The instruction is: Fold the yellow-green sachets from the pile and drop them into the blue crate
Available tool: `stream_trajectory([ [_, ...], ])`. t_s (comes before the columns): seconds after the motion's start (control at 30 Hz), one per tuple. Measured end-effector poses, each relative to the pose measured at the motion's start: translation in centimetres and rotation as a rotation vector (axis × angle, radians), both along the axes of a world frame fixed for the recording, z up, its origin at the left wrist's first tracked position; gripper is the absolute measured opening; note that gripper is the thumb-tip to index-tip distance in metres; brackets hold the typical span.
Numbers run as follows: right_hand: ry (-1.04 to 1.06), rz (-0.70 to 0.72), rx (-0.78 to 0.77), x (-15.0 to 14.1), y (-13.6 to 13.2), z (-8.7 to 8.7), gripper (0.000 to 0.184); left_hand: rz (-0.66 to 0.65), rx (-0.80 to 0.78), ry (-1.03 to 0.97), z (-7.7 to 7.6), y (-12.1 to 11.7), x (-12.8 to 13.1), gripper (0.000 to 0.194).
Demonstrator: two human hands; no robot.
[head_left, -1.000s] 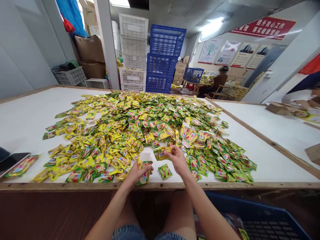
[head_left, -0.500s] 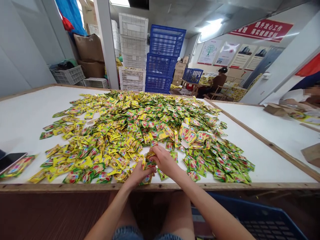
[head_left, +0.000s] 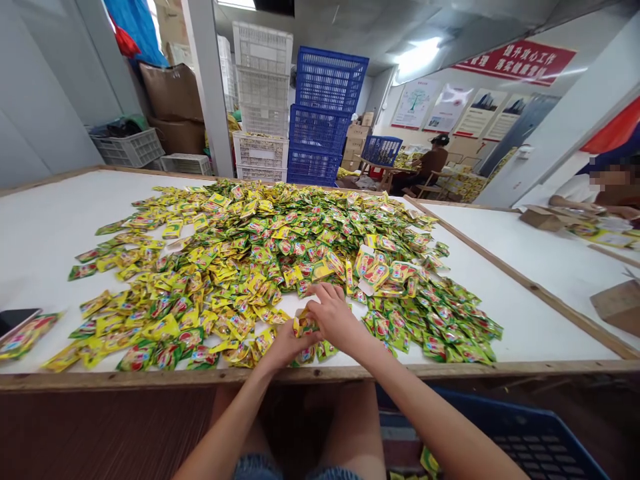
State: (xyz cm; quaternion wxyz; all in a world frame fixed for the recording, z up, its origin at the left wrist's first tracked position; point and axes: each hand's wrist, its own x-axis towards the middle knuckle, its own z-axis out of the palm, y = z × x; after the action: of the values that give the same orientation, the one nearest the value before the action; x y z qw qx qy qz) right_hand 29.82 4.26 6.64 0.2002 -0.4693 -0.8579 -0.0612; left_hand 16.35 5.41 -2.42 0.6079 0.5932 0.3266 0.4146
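Note:
A big heap of yellow-green packets (head_left: 280, 260) covers the white table (head_left: 45, 247). Both my hands meet at the near edge of the heap. My left hand (head_left: 284, 347) is closed round a small open carton (head_left: 303, 325) printed like the packets. My right hand (head_left: 333, 317) is curled over the carton's top, its fingers pinched on a packet at the opening. A loose packet (head_left: 327, 349) lies just under my right wrist.
A phone (head_left: 15, 320) lies at the table's left edge. A blue crate (head_left: 530, 440) sits below the table on my right. Stacked white and blue crates (head_left: 320, 120) stand behind. A second table (head_left: 540, 253) with cardboard boxes and other seated people is to the right.
My right hand brought a packet from the heap to the carton in my left hand. Both hands now sit together. The view has shifted slightly right.

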Motion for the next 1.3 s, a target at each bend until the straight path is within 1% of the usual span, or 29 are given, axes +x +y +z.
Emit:
stream_trajectory([
  [0.1,0.079,-0.021,0.010,0.0,0.3,-0.6,0.004,-0.014,0.060,0.017,0.1,0.2,0.2,0.030],
  [0.17,0.136,0.003,-0.025,-0.2,0.1,-1.7,0.004,-0.017,0.082,0.043,0.0,0.2,0.3,0.024],
  [0.23,0.196,0.033,-0.088,-0.2,-0.4,-2.9,0.008,-0.022,0.091,0.033,-0.3,0.2,0.2,0.023],
  [0.3,0.289,0.026,-0.147,0.0,-1.2,-3.9,0.012,-0.007,0.074,-0.002,-0.5,0.2,0.1,0.026],
  [0.37,0.415,-0.019,-0.180,0.5,-2.0,-4.5,0.012,-0.001,0.024,-0.023,-0.6,0.1,0.0,0.030],
  [0.47,0.567,-0.073,-0.223,1.1,-3.0,-5.2,0.012,0.000,-0.015,0.017,-0.6,-0.4,-0.3,0.035],
  [0.5,0.587,-0.081,-0.233,1.2,-3.2,-5.4,0.011,0.037,-0.005,0.025,-0.5,-0.7,-0.5,0.038],
  [0.57,0.578,-0.093,-0.232,1.3,-3.3,-5.9,0.012,0.160,0.035,0.021,-0.2,-1.5,-0.8,0.045],
  [0.6,0.561,-0.094,-0.225,1.3,-3.3,-6.1,0.013,0.216,0.059,0.023,-0.1,-1.9,-1.0,0.046],
  [0.63,0.547,-0.089,-0.222,1.2,-3.2,-6.4,0.013,0.249,0.084,0.036,0.0,-2.3,-1.3,0.042],
  [0.7,0.601,-0.086,-0.239,0.9,-3.1,-7.0,0.012,0.254,0.129,0.097,0.3,-2.8,-1.7,0.028],
  [0.73,0.675,-0.093,-0.261,0.6,-3.1,-7.3,0.012,0.243,0.140,0.130,0.4,-2.9,-1.9,0.021],
  [0.8,0.849,-0.121,-0.299,0.2,-3.2,-7.7,0.018,0.226,0.143,0.173,0.4,-2.9,-2.2,0.016],
  [0.87,0.943,-0.125,-0.312,-0.1,-3.4,-8.0,0.015,0.238,0.147,0.187,0.5,-2.7,-2.2,0.015],
  [0.9,0.944,-0.110,-0.311,-0.3,-3.4,-8.0,0.012,0.250,0.156,0.188,0.5,-2.6,-2.2,0.014],
  [0.97,0.920,-0.079,-0.295,-0.4,-3.4,-7.9,0.017,0.276,0.167,0.152,0.5,-2.5,-1.9,0.013],
  [1.0,0.919,-0.074,-0.285,-0.5,-3.4,-7.8,0.019,0.288,0.160,0.113,0.5,-2.5,-1.7,0.015],
  [1.1,0.995,-0.120,-0.244,-0.5,-3.3,-7.8,0.014,0.290,0.124,0.008,0.8,-2.7,-1.3,0.028],
  [1.17,1.020,-0.123,-0.236,-0.4,-3.2,-7.9,0.015,0.267,0.139,0.033,1.1,-2.8,-1.4,0.022],
  [1.23,0.980,-0.072,-0.243,-0.3,-3.3,-7.8,0.015,0.247,0.164,0.091,1.4,-2.8,-1.7,0.015],
  [1.3,0.929,-0.029,-0.249,-0.2,-3.5,-7.6,0.014,0.248,0.164,0.114,1.7,-2.9,-2.0,0.014],
])
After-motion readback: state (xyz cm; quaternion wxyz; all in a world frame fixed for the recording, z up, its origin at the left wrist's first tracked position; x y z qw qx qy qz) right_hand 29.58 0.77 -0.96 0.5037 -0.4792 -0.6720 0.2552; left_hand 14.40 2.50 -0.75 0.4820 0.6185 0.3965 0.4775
